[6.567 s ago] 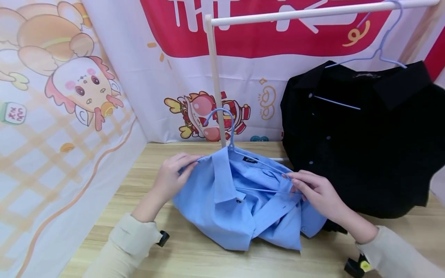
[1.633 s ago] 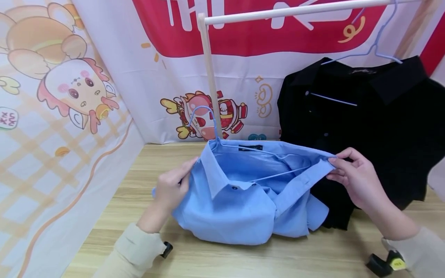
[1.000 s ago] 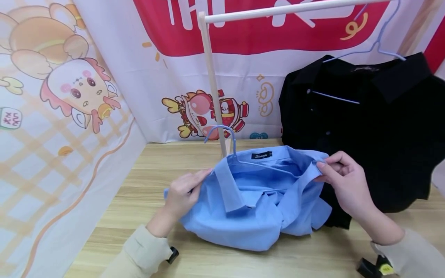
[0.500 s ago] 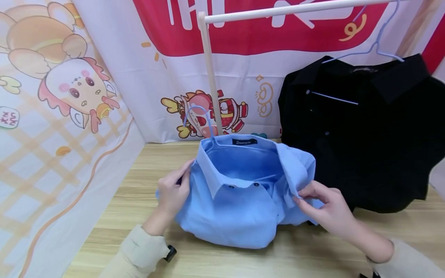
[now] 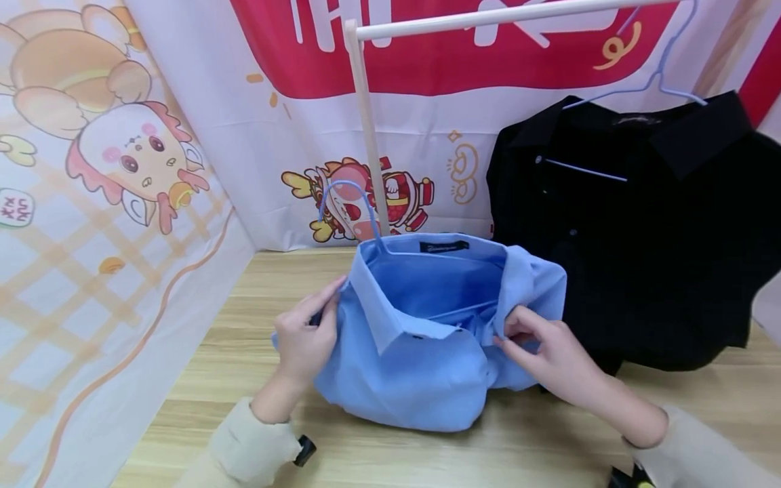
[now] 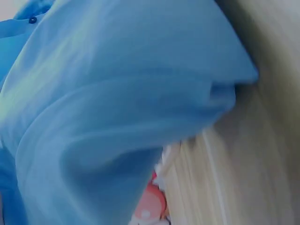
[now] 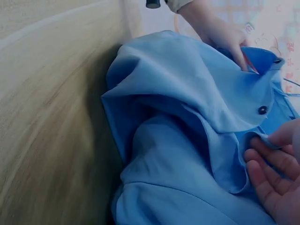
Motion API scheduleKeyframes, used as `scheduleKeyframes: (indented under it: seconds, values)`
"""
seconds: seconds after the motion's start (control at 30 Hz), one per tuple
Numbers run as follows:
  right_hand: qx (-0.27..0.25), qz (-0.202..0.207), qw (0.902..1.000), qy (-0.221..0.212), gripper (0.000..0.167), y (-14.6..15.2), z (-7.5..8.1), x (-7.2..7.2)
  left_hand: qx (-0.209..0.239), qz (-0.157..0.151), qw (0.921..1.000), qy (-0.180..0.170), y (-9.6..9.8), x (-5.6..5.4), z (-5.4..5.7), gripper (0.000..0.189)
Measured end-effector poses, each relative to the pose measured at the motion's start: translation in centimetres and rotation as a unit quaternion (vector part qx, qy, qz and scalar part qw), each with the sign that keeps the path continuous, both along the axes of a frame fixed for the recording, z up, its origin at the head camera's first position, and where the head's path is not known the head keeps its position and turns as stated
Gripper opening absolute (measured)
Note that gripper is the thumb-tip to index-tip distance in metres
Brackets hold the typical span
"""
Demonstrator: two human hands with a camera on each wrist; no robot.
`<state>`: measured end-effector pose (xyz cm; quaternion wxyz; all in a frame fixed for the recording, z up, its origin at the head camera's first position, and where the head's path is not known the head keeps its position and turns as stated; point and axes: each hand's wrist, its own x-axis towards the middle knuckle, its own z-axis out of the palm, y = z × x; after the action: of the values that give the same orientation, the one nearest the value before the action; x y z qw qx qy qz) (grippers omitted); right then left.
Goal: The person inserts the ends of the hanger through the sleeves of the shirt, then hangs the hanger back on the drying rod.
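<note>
A light blue button-up shirt (image 5: pixel 403 379) sits bunched on the table, its collar gaping and a dark label at the back of the neck. A blue wire hanger (image 5: pixel 373 220) lies inside the neck, hook pointing up. My left hand (image 5: pixel 305 335) pinches the shirt's shoulder at the left. With thumb and fingers, my right hand (image 5: pixel 549 349) pinches the collar's right front edge. In the right wrist view, the right hand's fingers (image 7: pixel 276 161) hold that edge close to the dark buttons (image 7: pixel 263 110). Shirt fabric (image 6: pixel 117 93) fills most of the left wrist view, hiding the left hand.
A black shirt (image 5: pixel 634 257) hangs on another blue hanger (image 5: pixel 659 74) at the right. Behind the blue shirt stands a rack with a pale rail (image 5: pixel 488 22) and a wooden post (image 5: pixel 368 129). Printed cloth (image 5: pixel 244 163) surrounds the wooden table (image 5: pixel 226 352).
The collar has opened wider. My right hand moved out to the right along the front edge, then came back down and left, folding the right collar side over. My left hand kept its hold.
</note>
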<state>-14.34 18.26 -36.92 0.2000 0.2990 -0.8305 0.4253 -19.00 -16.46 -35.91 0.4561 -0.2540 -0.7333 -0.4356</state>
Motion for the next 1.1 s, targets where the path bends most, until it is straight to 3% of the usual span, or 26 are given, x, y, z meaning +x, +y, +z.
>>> scheduleKeyframes:
  seconds: [0.27,0.43,0.57,0.77,0.9,1.0,1.07,1.1]
  values:
    - [0.028,0.027,0.9982,-0.045,0.027,-1.7,-0.6,-0.6,0.007,-0.04,0.9988,-0.026,1.1,-0.1,-0.9,0.032]
    - [0.062,0.061,0.9922,-0.089,0.02,-2.6,-1.0,-0.6,0.007,-0.049,0.9978,-0.043,1.6,-0.2,-1.4,0.033]
    - [0.064,0.075,0.991,-0.09,0.02,-3.0,-0.9,-0.4,0.012,-0.046,0.9979,-0.044,1.6,-0.4,-1.7,0.031]
    - [0.028,0.065,0.997,-0.03,0.027,-2.6,-0.1,-0.1,0.04,-0.006,0.9989,-0.024,0.7,-1.1,-1.6,0.027]
    - [0.001,0.05,0.9987,0.007,0.03,-1.7,0.6,-0.2,0.052,0.004,0.9984,-0.021,0.0,-1.5,-1.5,0.026]
    - [-0.029,0.038,0.9981,0.039,0.023,-0.8,1.1,-0.5,0.047,0.003,0.9987,-0.019,-0.4,-1.7,-1.6,0.026]
    - [-0.053,0.026,0.9951,0.079,0.005,-0.1,1.2,-0.9,0.042,0.001,0.9989,-0.019,-0.5,-1.9,-1.8,0.026]
    - [-0.064,0.016,0.992,0.107,0.011,0.3,1.3,-1.2,0.04,-0.001,0.999,-0.019,-0.6,-1.9,-1.9,0.026]
